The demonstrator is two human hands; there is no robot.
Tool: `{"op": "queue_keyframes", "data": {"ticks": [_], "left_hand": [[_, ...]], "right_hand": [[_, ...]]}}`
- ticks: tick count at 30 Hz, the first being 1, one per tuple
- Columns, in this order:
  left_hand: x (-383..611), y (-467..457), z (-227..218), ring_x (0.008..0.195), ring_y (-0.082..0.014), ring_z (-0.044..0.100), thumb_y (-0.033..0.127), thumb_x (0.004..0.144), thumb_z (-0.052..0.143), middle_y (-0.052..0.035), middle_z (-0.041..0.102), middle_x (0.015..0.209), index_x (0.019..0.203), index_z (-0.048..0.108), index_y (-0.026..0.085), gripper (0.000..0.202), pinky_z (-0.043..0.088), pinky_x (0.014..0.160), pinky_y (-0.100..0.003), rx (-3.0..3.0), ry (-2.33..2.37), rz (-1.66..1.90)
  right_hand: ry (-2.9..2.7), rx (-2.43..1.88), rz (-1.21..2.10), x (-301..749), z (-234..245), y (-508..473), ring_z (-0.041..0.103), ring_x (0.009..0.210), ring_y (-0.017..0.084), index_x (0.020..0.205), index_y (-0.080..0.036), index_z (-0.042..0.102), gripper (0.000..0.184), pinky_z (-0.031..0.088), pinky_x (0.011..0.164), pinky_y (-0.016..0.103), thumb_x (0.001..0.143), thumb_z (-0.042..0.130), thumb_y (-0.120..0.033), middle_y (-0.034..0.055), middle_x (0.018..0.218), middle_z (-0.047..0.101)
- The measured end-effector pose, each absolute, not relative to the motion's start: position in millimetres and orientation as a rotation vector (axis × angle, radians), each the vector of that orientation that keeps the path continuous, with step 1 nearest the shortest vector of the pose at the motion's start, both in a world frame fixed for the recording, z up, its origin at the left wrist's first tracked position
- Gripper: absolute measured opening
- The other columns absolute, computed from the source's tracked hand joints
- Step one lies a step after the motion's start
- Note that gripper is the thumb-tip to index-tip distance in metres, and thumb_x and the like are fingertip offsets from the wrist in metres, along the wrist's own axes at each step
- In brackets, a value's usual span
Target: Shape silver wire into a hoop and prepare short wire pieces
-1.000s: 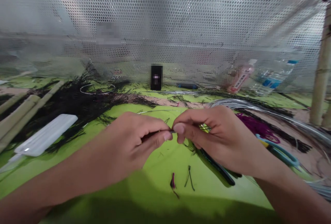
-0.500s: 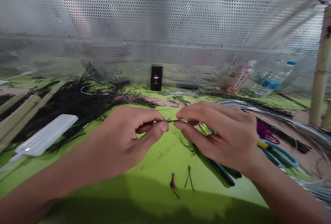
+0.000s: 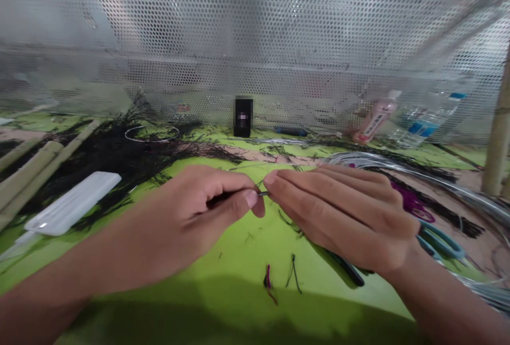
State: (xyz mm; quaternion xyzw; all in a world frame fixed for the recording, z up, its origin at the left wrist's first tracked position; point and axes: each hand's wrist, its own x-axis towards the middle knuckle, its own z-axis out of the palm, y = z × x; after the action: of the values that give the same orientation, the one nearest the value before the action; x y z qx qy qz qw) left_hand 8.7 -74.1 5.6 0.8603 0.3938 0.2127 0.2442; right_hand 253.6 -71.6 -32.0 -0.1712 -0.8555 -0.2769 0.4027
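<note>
Above the green work surface (image 3: pixel 239 260), my left hand (image 3: pixel 207 207) pinches a thin dark wire-like strand (image 3: pixel 263 193) between thumb and forefinger. My right hand (image 3: pixel 338 207) meets it from the other side, back of the hand up, fingers pressed together with their tips on the strand's end. Its thumb is hidden underneath. Below the hands lie a small strand piece with purple on it (image 3: pixel 268 283) and a short forked dark twig-like piece (image 3: pixel 294 274). Dark-handled pliers (image 3: pixel 346 268) are partly covered by my right hand.
At right are blue-handled scissors (image 3: pixel 446 241), a coil of silvery wire (image 3: pixel 446 183) and purple cord (image 3: pixel 418 209). Left lie a white plastic case (image 3: pixel 75 201), bamboo-like poles (image 3: pixel 35 175) and dark bristly strands (image 3: pixel 99 156). A pink bottle (image 3: pixel 376 119) and clear bottle (image 3: pixel 422 127) stand behind.
My right hand has turned from a thumb-and-finger pinch to a palm-down pose, its fingers now flat together over the strand's end. My left hand keeps its pinch.
</note>
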Motion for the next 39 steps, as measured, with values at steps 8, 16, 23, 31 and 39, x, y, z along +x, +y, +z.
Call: {"op": "queue_keyframes", "data": {"ticks": [8,16,23,31,39], "left_hand": [[11.8,-71.9,1.2,0.058,-0.0122,0.05,0.051,0.107,0.047,0.0037,0.059,0.069,0.099,0.072,0.026,0.036,0.032,0.047,-0.025,2.36,1.12,0.553],[13.4,-75.2,2.7,0.051,-0.0106,0.045,0.042,0.107,0.046,0.0046,0.053,0.063,0.089,0.068,0.024,0.034,0.031,0.044,-0.025,2.404,1.084,0.536],[11.6,-74.4,9.6,0.051,-0.0119,0.044,0.042,0.103,0.051,0.003,0.049,0.062,0.084,0.07,0.023,0.033,0.033,0.042,-0.024,2.288,1.032,0.622],[18.4,-73.4,1.2,0.056,-0.0085,0.054,0.018,0.093,0.062,0.0057,0.067,0.073,0.103,0.068,0.023,0.012,0.038,0.051,-0.023,2.711,0.995,0.949],[19.2,-80.0,-2.7,0.059,-0.01,0.057,0.023,0.093,0.065,0.0055,0.067,0.072,0.105,0.068,0.022,0.013,0.04,0.055,-0.027,2.803,1.054,1.074]], "right_hand": [[-2.218,-0.785,-0.372,244.9,-24.0,-78.6,0.071,0.064,0.015,0.094,-0.022,0.076,0.018,0.05,0.061,0.033,0.104,0.06,-0.022,0.0,0.083,0.082],[-2.31,-0.813,0.094,247.6,-14.7,-79.5,0.063,0.062,0.011,0.094,-0.022,0.072,0.018,0.045,0.056,0.026,0.101,0.058,-0.015,-0.0025,0.075,0.07],[-2.241,-0.357,-0.643,254.1,-24.3,-71.9,0.073,0.083,0.02,0.104,-0.011,0.072,0.01,0.06,0.076,0.035,0.095,0.069,-0.006,0.0107,0.092,0.079],[-2.03,-0.39,-0.679,254.5,-31.2,-55.9,0.075,0.074,0.018,0.093,-0.015,0.073,0.014,0.065,0.071,0.031,0.087,0.077,-0.003,0.0069,0.082,0.079],[-2.139,-0.516,-0.465,253.8,-20.9,-66.3,0.076,0.085,0.016,0.098,-0.02,0.07,0.005,0.061,0.074,0.028,0.095,0.072,-0.016,0.0025,0.091,0.079]]}}
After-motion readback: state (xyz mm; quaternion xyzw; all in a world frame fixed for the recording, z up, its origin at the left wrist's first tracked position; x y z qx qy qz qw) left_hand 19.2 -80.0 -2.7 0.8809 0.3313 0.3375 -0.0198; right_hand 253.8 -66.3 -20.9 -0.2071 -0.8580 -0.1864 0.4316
